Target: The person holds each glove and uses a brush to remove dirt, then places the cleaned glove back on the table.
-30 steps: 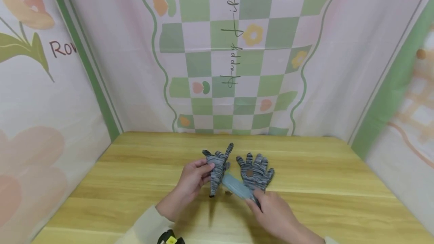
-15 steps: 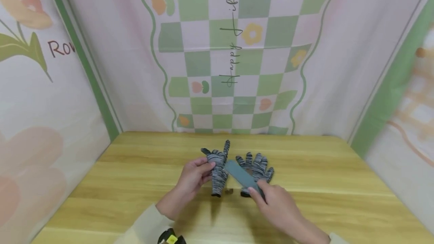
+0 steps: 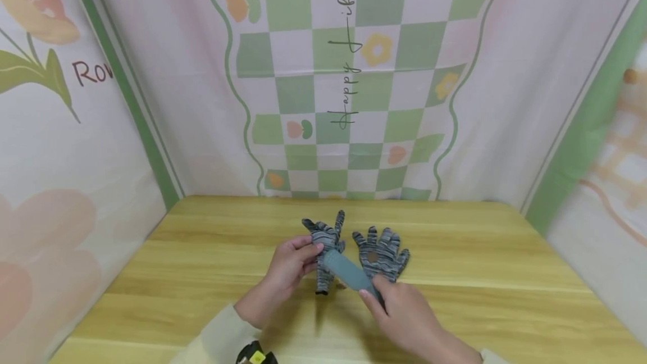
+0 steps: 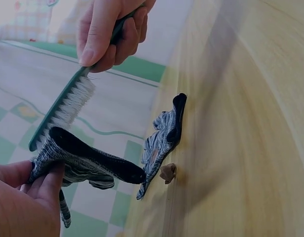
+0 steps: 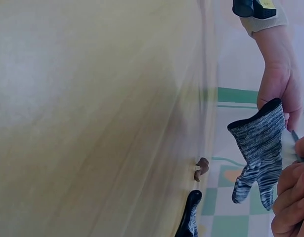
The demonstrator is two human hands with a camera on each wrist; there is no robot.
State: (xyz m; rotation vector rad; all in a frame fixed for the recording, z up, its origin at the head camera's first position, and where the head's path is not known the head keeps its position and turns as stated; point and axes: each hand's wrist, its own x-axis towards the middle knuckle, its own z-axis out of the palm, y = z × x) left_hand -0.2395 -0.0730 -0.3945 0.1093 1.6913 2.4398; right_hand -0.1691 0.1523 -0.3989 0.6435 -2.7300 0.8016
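Observation:
My left hand point(image 3: 287, 265) pinches a grey and black striped knit glove point(image 3: 326, 236) by its side and holds it up off the table, dark cuff toward me. In the right hand point(image 3: 404, 314) is a green scrub brush point(image 3: 349, 272), gripped by its handle. The left wrist view shows its white bristles point(image 4: 72, 102) facing down, right at the glove near the cuff. A matching glove point(image 3: 388, 249) lies on the table to the right, fingers pointing away, with a round brown spot on it.
A small crumpled brown lump point(image 4: 168, 173) sits on the wooden table point(image 3: 202, 251) near the lying glove's cuff. Behind the table hangs a green and white checked cloth point(image 3: 336, 89), with printed cloths at both sides.
The brush has swung off the held glove to the right and come back over it, its head now overlapping the glove's middle. The held glove has shifted slightly; the lying glove stays put.

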